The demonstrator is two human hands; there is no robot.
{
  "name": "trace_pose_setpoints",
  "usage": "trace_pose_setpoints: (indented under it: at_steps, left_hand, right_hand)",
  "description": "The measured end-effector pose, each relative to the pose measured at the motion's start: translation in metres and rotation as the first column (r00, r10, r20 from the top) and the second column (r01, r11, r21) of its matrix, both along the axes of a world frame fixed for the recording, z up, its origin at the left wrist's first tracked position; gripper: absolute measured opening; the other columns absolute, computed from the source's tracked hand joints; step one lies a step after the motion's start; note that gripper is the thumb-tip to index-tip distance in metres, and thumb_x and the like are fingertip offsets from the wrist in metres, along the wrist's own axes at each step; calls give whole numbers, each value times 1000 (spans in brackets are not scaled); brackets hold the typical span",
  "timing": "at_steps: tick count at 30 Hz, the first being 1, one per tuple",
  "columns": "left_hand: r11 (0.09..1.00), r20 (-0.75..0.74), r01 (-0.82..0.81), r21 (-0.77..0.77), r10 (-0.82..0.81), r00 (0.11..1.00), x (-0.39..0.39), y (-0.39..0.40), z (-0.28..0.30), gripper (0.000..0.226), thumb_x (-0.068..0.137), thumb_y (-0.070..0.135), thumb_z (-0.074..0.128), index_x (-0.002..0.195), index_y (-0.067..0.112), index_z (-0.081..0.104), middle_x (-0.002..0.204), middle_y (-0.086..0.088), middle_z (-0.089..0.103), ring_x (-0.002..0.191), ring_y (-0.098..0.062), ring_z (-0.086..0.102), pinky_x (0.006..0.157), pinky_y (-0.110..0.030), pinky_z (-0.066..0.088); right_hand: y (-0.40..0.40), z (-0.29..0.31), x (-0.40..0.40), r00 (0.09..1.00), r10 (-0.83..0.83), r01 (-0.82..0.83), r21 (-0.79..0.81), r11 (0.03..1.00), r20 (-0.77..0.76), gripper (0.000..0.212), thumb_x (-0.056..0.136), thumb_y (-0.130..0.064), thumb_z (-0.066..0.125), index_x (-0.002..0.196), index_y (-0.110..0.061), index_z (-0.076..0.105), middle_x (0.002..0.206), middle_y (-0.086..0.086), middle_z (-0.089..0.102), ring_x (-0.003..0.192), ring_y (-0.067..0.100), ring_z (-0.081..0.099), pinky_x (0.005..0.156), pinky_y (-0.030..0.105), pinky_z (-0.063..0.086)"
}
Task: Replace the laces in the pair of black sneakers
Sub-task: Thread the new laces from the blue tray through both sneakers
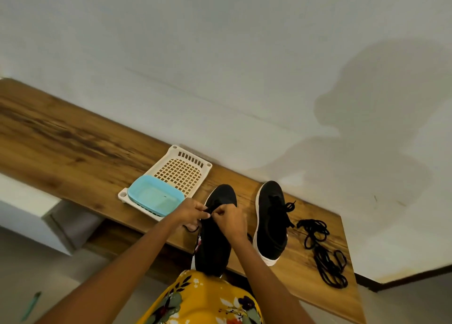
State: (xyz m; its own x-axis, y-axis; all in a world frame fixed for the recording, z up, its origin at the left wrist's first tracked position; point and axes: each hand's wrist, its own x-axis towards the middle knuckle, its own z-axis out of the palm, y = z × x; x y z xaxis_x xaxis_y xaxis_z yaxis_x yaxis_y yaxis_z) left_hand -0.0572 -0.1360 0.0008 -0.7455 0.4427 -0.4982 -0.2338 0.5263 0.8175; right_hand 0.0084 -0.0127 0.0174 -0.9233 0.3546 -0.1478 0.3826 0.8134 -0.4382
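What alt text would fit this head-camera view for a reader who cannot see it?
Both hands, left hand and right hand, pinch the lace on the nearer black sneaker on a wooden shelf. The second sneaker stands beside it, loose black laces to its right, and a blue tub sits in a white tray on the left.

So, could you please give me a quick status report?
Both hands pinching lace on near sneaker. Other sneaker still laced. Loose laces alongside. Nothing obstructing.

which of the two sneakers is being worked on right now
The left sneaker, nearer the basket: both hands pinch its lace. The right sneaker stands untouched beside the loose laces.
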Motion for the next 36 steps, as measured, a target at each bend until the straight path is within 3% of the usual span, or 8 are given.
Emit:
trace_pose_setpoints:
  at_steps: [10, 17, 20, 23, 27, 31, 34, 36]
  left_hand:
    - [992, -190, 80, -94, -97, 977, -8, 6, -2, 22, 95, 24, 53, 109, 11, 64, 106, -8, 67, 75, -16, 66, 72, -25, 52]
    - [963, -498, -61, -263, -82, 863, 1, 10, 4, 12, 93, 23, 52, 96, 19, 63, 103, 0, 64, 96, -18, 57, 92, -36, 40]
    - [988, -499, -151, -27, 117, 859, -9, 15, 35, 17, 95, 22, 50, 99, 12, 62, 99, -1, 62, 96, -21, 56, 90, -35, 41]
    - [949, -394, -93, 301, 213, 894, -10, 22, 70, 10, 95, 13, 50, 90, 11, 59, 86, -2, 61, 86, -17, 57, 78, -29, 45]
    - [798, -115, -194, 571, 311, 943, 0, 22, 101, 19, 101, 19, 39, 102, 11, 56, 92, -1, 63, 87, -13, 61, 82, -29, 48]
    - [909, -182, -48, 415, 135, 974, 18, 19, 95, 23, 97, 14, 48, 115, 2, 57, 107, -11, 66, 97, -21, 63, 83, -27, 49]
    - [983, -409, 112, 148, -42, 911, 27, 11, 82, 24, 88, 10, 62, 110, 2, 66, 108, -12, 68, 103, -23, 63, 92, -30, 47]
    - [988, -444, 31, 151, 40, 895, 31, 8, 82, 20, 86, 10, 65, 104, 3, 70, 101, -12, 70, 92, -20, 65, 91, -32, 48]
  right_hand:
    - [7, -10, -1, 993, 105, -97, 145, 985, -45, 20, 94, -24, 52, 106, -22, 68, 105, -1, 69, 96, 15, 61, 77, 30, 49]
    - [18, -6, -1, 986, 106, -124, -145, 982, -126, 33, 88, -24, 64, 120, -16, 59, 114, 0, 57, 96, 8, 54, 83, 19, 43]
    - [18, 13, -7, 975, 141, -178, -228, 957, -170, 30, 91, -27, 61, 116, -12, 65, 108, 5, 63, 91, 12, 56, 82, 24, 45]
    - [9, 49, -12, 950, -53, -103, -471, 876, -306, 18, 91, -23, 62, 81, -10, 71, 73, 6, 64, 67, 21, 56, 71, 37, 49]
    - [3, 113, -11, 870, -235, -101, -624, 775, -432, 19, 92, -14, 60, 76, -23, 66, 70, -5, 63, 63, 10, 57, 64, 25, 52]
    - [8, 167, -1, 764, -448, -176, -818, 548, -465, 16, 96, -9, 50, 81, -9, 56, 87, 8, 67, 63, 17, 61, 60, 23, 54]
    - [14, 186, 12, 740, -453, -228, -819, 527, -498, 14, 98, -11, 48, 85, -7, 53, 87, 9, 68, 64, 18, 62, 63, 25, 55]
    - [16, 187, 22, 741, -437, -233, -806, 544, -509, 14, 98, -11, 47, 87, -7, 53, 87, 9, 67, 65, 18, 62, 64, 25, 55]
